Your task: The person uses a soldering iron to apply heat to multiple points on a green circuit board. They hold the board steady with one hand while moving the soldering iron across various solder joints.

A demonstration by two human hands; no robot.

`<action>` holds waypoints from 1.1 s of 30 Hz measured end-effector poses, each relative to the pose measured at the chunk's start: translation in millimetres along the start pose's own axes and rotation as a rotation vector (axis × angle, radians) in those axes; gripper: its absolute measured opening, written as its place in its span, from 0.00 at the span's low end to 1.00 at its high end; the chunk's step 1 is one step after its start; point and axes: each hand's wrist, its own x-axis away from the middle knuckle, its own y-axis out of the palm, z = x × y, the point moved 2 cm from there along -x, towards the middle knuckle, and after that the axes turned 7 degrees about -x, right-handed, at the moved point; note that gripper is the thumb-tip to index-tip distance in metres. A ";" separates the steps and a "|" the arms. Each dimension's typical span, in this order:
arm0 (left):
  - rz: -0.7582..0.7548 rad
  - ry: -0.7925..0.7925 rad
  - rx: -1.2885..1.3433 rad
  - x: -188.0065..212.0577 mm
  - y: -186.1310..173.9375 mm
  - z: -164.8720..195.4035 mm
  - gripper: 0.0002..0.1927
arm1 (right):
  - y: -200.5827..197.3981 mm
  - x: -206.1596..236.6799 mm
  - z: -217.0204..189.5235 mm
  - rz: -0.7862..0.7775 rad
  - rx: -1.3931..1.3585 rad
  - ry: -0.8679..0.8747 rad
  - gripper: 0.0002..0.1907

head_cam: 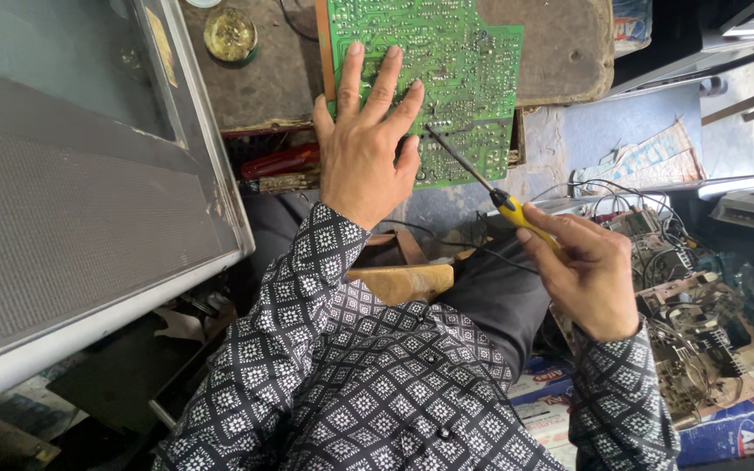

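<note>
Nearest the camera, the right hand (582,270) is closed around the yellow handle of a soldering iron (482,179), held like a pen so the thin dark shaft can be steered finely. Its black cord (447,240) trails back across the lap. The shaft slants up and left, and its tip rests on or just above the lower right part of the green circuit board (447,78).

Beyond it, the left hand (368,139) lies flat on the board, fingers spread and gripping nothing. The palm pressure appears to pin the board steady.

The board lies solder side up at the near edge of the worn wooden workbench (560,52), overhanging it. A round tin (230,35) sits toward the bench's far left corner.
</note>
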 end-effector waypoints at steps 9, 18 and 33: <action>-0.013 -0.003 -0.005 -0.2 -0.2 -0.7 0.26 | -10.2 -10.2 -20.9 -0.050 0.138 0.069 0.17; -0.003 0.001 -0.013 0.2 4.0 -1.8 0.25 | -2.3 -2.7 -15.0 -0.011 0.151 0.025 0.17; 0.012 0.008 -0.005 0.2 -0.3 -0.8 0.26 | 24.3 19.9 -4.1 0.160 0.040 0.110 0.15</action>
